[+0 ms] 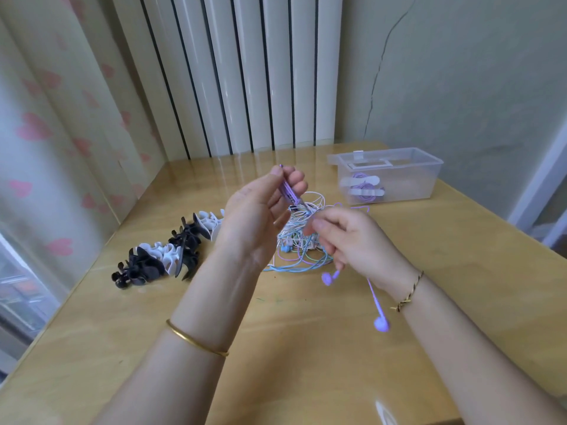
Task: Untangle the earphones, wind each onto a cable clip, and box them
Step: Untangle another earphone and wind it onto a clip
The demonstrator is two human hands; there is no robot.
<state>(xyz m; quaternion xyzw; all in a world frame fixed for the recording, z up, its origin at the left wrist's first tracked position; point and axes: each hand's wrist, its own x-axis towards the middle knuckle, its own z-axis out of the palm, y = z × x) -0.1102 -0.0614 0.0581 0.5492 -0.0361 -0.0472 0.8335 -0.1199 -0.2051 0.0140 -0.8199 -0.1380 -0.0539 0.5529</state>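
A: Where's the purple earphone cord [375, 294]?
B: Left hand [257, 216] pinches one end above the tangle [299, 243]; right hand [352, 240] pinches it lower (buds [381, 325] dangling). Best keep it taut, easing loops free.

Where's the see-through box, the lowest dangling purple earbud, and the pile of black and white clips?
clear plastic box [411, 183]: head view, bare front wall.
purple earbud [381, 325]: head view, rounded head of the lower bud.
cable clips [165, 256]: head view, white clip mid-pile.
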